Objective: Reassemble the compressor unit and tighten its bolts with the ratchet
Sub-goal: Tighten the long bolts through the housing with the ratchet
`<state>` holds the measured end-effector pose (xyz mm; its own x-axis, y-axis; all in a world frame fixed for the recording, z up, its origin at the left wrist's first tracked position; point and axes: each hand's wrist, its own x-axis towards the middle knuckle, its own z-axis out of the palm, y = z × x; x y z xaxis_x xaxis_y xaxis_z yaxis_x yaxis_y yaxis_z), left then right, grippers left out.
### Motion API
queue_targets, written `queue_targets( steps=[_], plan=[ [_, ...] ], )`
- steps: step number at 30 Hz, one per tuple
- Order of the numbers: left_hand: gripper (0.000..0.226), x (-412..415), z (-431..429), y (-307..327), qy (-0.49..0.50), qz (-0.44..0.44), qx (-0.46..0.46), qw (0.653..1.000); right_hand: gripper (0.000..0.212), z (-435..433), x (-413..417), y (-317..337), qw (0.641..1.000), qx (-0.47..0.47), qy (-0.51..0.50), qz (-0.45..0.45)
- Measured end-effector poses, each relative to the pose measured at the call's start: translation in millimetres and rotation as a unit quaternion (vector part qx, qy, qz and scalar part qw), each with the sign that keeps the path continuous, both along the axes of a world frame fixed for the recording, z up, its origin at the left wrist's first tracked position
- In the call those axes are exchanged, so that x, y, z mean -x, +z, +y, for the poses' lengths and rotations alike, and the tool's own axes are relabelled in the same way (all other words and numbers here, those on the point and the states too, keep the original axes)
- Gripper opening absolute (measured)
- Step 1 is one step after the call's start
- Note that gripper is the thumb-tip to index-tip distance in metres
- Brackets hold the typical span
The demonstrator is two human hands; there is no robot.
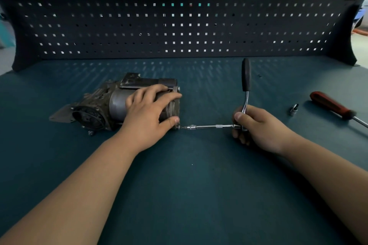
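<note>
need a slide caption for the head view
Left hand steadies the compressor while right hand holds the ratchet against its end bolt.

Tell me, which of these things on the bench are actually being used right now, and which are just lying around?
In use:
compressor unit, steadied by the left hand
ratchet with its extension bar, held at the head by the right hand

Lying about:
red-handled screwdriver
loose socket

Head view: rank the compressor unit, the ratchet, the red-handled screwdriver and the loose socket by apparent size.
1. compressor unit
2. ratchet, counting its extension bar
3. red-handled screwdriver, though the frame edge cuts it off, so places 2 and 3 are unsure
4. loose socket
</note>
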<state>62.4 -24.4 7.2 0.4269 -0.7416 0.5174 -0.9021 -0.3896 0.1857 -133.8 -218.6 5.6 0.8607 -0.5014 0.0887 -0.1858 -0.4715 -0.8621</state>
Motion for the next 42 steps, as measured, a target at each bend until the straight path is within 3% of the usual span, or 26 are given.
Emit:
queue_targets(
  steps=[3,5,8,10,13,15,17,19,22,25,32,37,42],
  plan=[
    [0.057,0.4,0.4,-0.1,0.009,0.000,0.009,1.000,0.015,-3.6,1.8,-1.6,0.999,0.035,0.025,-0.003],
    [0.060,1.1,0.1,0.2,0.016,-0.013,-0.002,1.000,0.017,-5.7,5.7,1.2,0.991,0.126,0.053,-0.003],
    [0.067,-0.3,0.4,-1.9,0.020,-0.034,-0.023,0.999,0.026,-6.7,9.8,3.1,0.945,0.301,0.129,0.016],
    [0.073,0.1,1.4,-3.3,0.022,-0.051,-0.037,0.998,0.030,-6.1,11.1,3.5,0.937,0.328,0.114,0.045],
    [0.078,14.5,-4.4,-4.1,-0.008,-0.087,-0.066,0.994,0.035,-5.5,11.4,4.6,0.951,0.291,0.075,0.071],
    [0.067,32.4,-14.7,-5.6,-0.055,-0.145,-0.079,0.985,0.031,-3.3,9.5,4.5,0.965,0.239,0.077,0.078],
    [0.051,52.2,-28.5,-7.4,-0.097,-0.171,-0.086,0.977,0.018,0.0,5.1,3.2,0.989,0.128,0.053,0.061],
    [0.043,72.5,-44.5,-9.4,-0.109,-0.132,-0.111,0.979,0.009,0.6,-0.8,2.5,0.998,-0.019,-0.010,0.051],
    [0.038,91.7,-66.1,-16.0,-0.085,-0.045,-0.141,0.985,0.022,-1.6,-6.6,2.0,0.991,-0.089,-0.053,0.080],
    [0.035,91.2,-76.7,-16.4,-0.068,0.025,-0.171,0.983,0.026,-3.4,-4.3,2.1,0.991,-0.095,-0.052,0.081],
    [0.034,83.8,-78.1,-13.1,-0.089,0.031,-0.202,0.975,0.034,-9.8,5.1,7.6,0.993,-0.052,-0.026,0.101],
    [0.038,79.4,-82.3,-11.1,-0.089,0.026,-0.210,0.973,0.006,-13.0,9.5,9.1,0.997,-0.071,0.016,0.013],
    [0.040,77.4,-83.6,-12.8,-0.086,0.026,-0.195,0.977,0.029,-15.7,16.5,12.4,0.992,0.080,0.098,0.025]
  ],
)
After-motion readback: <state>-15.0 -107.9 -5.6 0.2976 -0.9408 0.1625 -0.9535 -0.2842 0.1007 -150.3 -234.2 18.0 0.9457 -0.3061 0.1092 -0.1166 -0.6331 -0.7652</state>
